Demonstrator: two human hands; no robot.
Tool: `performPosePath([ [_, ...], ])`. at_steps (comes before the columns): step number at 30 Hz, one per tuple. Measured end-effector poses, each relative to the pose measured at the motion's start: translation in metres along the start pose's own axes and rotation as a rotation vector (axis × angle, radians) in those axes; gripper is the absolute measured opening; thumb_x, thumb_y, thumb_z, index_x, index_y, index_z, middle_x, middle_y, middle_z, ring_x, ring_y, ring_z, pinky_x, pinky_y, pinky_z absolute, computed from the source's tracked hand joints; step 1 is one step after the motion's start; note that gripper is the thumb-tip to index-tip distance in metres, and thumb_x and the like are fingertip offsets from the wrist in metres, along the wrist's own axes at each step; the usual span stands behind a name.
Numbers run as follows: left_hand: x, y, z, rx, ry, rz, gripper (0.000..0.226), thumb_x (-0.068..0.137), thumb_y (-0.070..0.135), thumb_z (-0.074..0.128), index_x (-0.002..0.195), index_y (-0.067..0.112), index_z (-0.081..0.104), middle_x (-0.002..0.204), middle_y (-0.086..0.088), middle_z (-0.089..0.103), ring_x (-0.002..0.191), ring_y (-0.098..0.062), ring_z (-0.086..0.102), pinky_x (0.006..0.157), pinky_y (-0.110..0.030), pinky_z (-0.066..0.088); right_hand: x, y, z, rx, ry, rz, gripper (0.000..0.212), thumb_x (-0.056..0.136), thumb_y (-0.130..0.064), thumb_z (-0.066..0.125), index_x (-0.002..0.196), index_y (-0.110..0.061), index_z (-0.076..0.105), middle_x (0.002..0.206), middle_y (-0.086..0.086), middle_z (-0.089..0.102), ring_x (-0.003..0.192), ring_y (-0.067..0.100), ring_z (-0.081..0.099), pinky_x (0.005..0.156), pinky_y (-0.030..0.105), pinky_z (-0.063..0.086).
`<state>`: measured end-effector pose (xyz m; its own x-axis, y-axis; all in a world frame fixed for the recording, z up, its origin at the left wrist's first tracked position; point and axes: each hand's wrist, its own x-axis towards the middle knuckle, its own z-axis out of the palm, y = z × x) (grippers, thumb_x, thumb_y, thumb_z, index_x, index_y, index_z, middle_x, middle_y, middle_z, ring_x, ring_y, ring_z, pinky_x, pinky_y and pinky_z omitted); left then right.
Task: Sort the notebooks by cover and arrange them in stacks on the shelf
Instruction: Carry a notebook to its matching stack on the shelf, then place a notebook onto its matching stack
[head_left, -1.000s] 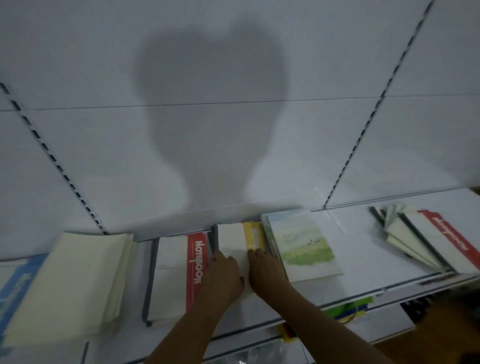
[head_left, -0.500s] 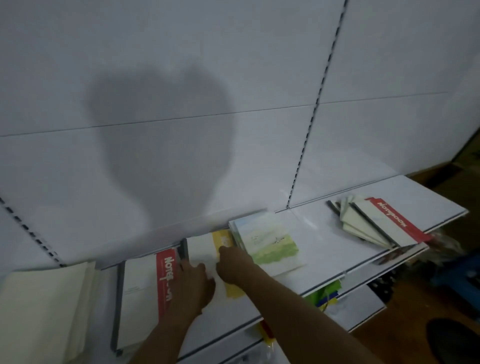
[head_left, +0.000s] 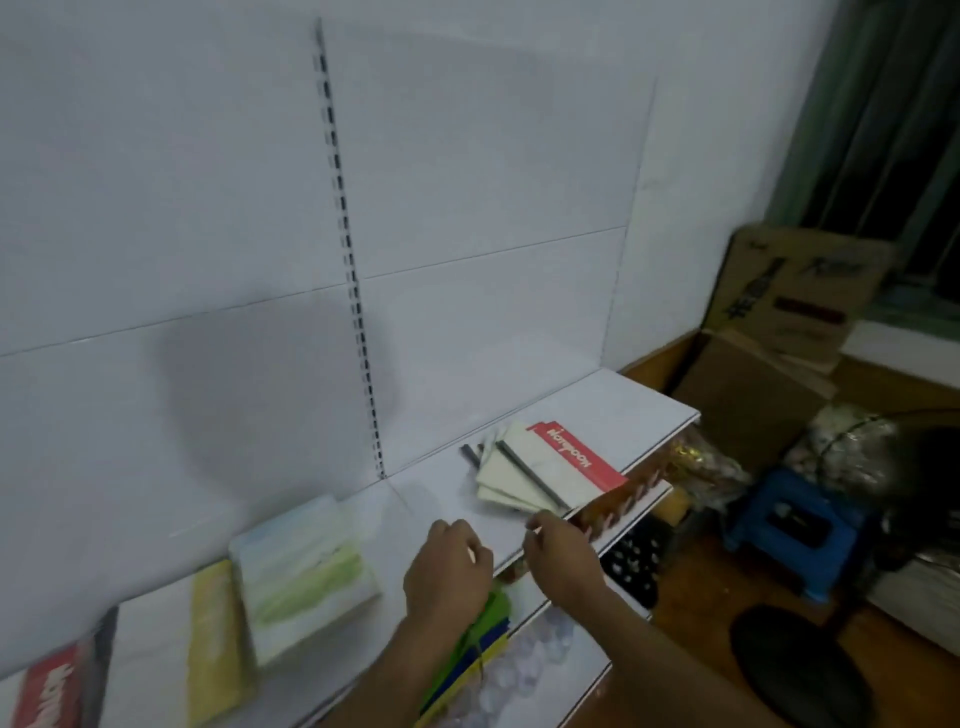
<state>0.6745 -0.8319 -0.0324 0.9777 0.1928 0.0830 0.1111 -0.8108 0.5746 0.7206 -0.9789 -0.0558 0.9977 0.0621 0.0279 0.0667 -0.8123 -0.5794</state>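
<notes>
— Where are the hands?

— Both are over the front edge of the white shelf (head_left: 613, 410). The left hand (head_left: 449, 569) and the right hand (head_left: 558, 551) have loosely curled fingers and grip nothing; the right fingertips are just beside the near corner of the fanned pile.

— Which pile?

— The untidy stack of notebooks (head_left: 530, 475) at the right end of the shelf, topped by a white cover with a red band that overhangs the front edge.

— And the others?

— To the left lies a landscape-cover notebook (head_left: 304, 577), overlapping a yellow-banded one (head_left: 215, 639). A red-banded one (head_left: 52, 691) sits at the far left, blurred.

— Anything else nearby?

— A blue stool (head_left: 795, 535) and cardboard boxes (head_left: 789, 291) stand on the floor at right.
</notes>
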Motion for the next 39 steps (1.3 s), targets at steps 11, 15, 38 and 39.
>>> performPosePath([
  [11,0.022,0.165,0.13,-0.071,-0.263,0.105,0.015,0.088,0.036,0.051,0.093,0.024,0.058,0.1,0.003,0.062,0.092,-0.017,0.059,0.082,-0.033,0.052,-0.003,0.2,-0.129,-0.003,0.154,0.381,0.008,0.094,-0.026,0.051,0.091,-0.02,0.056,0.088,-0.004,0.06,0.079,0.011,0.058,0.071,0.028,0.052],
  [15,0.053,0.195,0.147,-0.069,-0.309,0.123,0.012,0.088,0.034,0.05,0.085,0.023,0.055,0.099,-0.001,0.067,0.091,-0.02,0.06,0.08,-0.031,0.051,0.027,0.225,-0.155,-0.023,0.157,0.372,0.013,0.095,-0.023,0.045,0.089,-0.017,0.055,0.082,0.001,0.061,0.071,0.014,0.057,0.067,0.032,0.05],
  [38,0.226,0.118,0.16,0.015,-0.047,-0.503,0.061,0.089,0.035,0.05,0.141,0.01,0.031,0.141,-0.014,0.039,0.129,-0.03,0.039,0.099,-0.043,0.041,0.268,0.171,-0.091,-0.059,-0.212,0.031,0.037,0.097,-0.032,0.043,0.125,-0.011,0.053,0.12,0.009,0.063,0.103,0.021,0.06,0.088,0.031,0.048],
  [39,0.223,0.117,0.162,0.02,-0.058,-0.547,0.063,0.089,0.036,0.05,0.142,0.01,0.027,0.142,-0.014,0.037,0.13,-0.031,0.037,0.1,-0.043,0.04,0.271,0.171,-0.085,-0.054,-0.257,0.048,0.042,0.097,-0.034,0.043,0.13,-0.009,0.05,0.126,0.01,0.06,0.11,0.023,0.058,0.093,0.032,0.046],
])
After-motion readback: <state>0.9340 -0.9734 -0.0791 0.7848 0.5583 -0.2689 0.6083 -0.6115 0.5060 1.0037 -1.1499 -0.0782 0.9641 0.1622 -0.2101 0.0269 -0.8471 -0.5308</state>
